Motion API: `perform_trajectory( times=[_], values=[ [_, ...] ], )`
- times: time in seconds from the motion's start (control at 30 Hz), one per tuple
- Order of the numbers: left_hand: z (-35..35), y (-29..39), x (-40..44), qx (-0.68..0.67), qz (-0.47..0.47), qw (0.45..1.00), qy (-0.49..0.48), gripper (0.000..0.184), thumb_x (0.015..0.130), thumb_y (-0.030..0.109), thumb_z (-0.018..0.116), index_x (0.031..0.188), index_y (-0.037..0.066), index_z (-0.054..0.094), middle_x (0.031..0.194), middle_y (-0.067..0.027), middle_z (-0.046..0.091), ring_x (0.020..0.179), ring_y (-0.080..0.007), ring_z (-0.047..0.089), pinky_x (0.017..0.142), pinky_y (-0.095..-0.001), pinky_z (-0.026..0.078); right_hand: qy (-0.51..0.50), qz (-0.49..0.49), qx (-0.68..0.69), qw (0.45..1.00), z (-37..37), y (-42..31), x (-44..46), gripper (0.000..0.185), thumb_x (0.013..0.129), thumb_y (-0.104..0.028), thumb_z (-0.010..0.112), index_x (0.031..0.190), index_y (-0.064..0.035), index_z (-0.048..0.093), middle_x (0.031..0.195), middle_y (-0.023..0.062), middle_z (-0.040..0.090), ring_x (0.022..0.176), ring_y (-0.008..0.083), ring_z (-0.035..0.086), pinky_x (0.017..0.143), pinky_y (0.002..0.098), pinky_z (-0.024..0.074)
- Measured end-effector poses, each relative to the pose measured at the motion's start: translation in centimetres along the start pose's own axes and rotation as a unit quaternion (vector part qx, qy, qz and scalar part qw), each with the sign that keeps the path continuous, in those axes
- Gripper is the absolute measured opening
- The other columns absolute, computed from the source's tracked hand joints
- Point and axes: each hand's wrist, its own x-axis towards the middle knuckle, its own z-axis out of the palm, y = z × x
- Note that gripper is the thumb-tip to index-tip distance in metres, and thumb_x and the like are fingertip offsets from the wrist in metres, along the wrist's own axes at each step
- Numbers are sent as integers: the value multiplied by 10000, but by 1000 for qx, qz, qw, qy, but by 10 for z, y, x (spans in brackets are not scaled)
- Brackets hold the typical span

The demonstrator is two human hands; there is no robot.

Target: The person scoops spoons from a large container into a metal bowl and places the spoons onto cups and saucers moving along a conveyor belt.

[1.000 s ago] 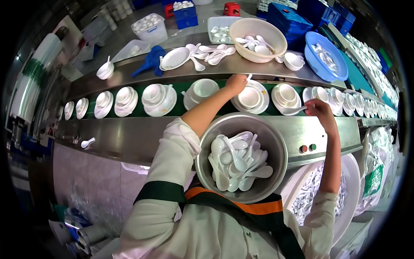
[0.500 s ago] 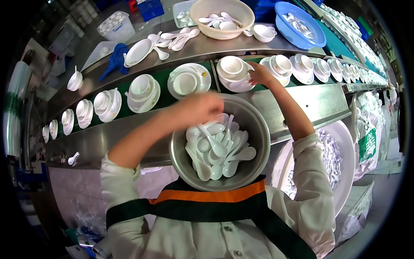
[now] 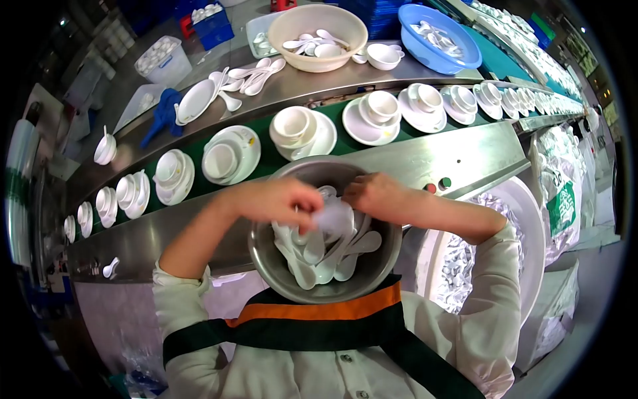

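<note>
A steel bowl [image 3: 260,259] full of white soup spoons [image 3: 325,266] sits close against my apron. My left hand [image 3: 282,201] is over the bowl's left side, its fingers curled down toward the spoons and smeared by motion. At the far right rim, my right hand [image 3: 371,195] reaches in with fingers pressed together; whatever they pinch is hidden. Between both hands is a blurred white spoon, and I cannot tell which hand moves it. Beyond the bowl, a stack of cup, bowl and saucer [image 3: 292,130] stands on the green conveyor belt [image 3: 342,143].
More dish stacks line the belt both ways. On the steel ledge behind are a cream basin [image 3: 282,33] of spoons, a blue basin [image 3: 409,46], an oval plate [image 3: 196,102] and a blue cloth [image 3: 163,120]. A white tub [image 3: 535,266] of wrapped pieces stands at right.
My right hand has left the dish stack on the belt and come into the steel bowl. My left hand has dropped lower over the spoons. The stacks have shifted left along the belt.
</note>
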Motion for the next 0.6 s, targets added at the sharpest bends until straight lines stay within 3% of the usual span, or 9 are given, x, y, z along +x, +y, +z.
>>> perform_trajectory(
  times=[0.03,0.1,0.17,0.27,0.3,0.33,0.43,0.53,0.6],
  values=[
    [-11,-5,1,-82,30,993,77,130,831,127,556,912,28,533,727,-49,624,583,-59,535,517,-211,423,-1,6,-1,1000,-18,3,-6,207,649,-103,571,849,-114,624,827,37,567,768,185,581,665,283,489],
    [-32,-10,12,-188,43,956,223,123,861,143,523,923,38,512,697,-62,611,486,-68,525,408,-174,400,31,107,91,990,-55,17,-22,162,673,-56,590,833,-73,612,820,51,585,740,205,595,645,290,490],
    [-57,-21,27,-194,23,930,310,164,862,176,527,937,30,514,755,-73,599,574,-94,557,460,-204,439,191,227,146,944,-40,44,-42,129,721,-18,607,848,-26,594,816,77,600,709,218,602,631,289,490],
    [-87,-62,60,-249,-26,903,348,206,844,173,550,951,0,515,812,-98,601,641,-143,581,550,-250,486,292,401,333,802,-19,81,-64,80,790,33,571,865,13,591,770,70,610,693,103,580,633,237,470],
    [-94,-78,73,-260,-41,901,345,207,839,161,552,944,-15,518,813,-111,606,650,-160,590,559,-260,494,334,429,279,791,-5,95,-70,80,779,11,581,857,-4,590,727,103,626,643,141,614,602,243,469],
    [-99,-91,82,-270,-57,898,342,208,835,149,554,936,-29,521,814,-125,610,658,-176,600,569,-271,502,373,431,240,786,15,110,-75,81,775,-6,591,855,-9,582,730,111,614,645,186,613,589,267,469],
    [-104,-113,111,-265,-98,911,301,193,828,99,546,909,-76,547,837,-175,621,719,-229,628,653,-293,527,351,435,63,827,61,131,-81,78,774,-59,580,851,-53,571,794,117,595,708,298,585,611,368,461],
    [-101,-130,115,-256,-107,931,237,222,821,99,558,925,-97,560,873,-190,615,735,-243,630,676,-292,525,233,448,31,863,91,129,-70,162,761,-72,582,921,-63,605,898,134,613,808,302,594,706,376,473],
    [-98,-130,108,-235,-140,924,266,273,817,130,576,963,-99,545,869,-181,607,709,-219,621,621,-292,527,193,416,2,889,94,127,-65,220,754,-97,589,974,-94,598,973,96,614,894,281,583,759,370,476]
  ],
)
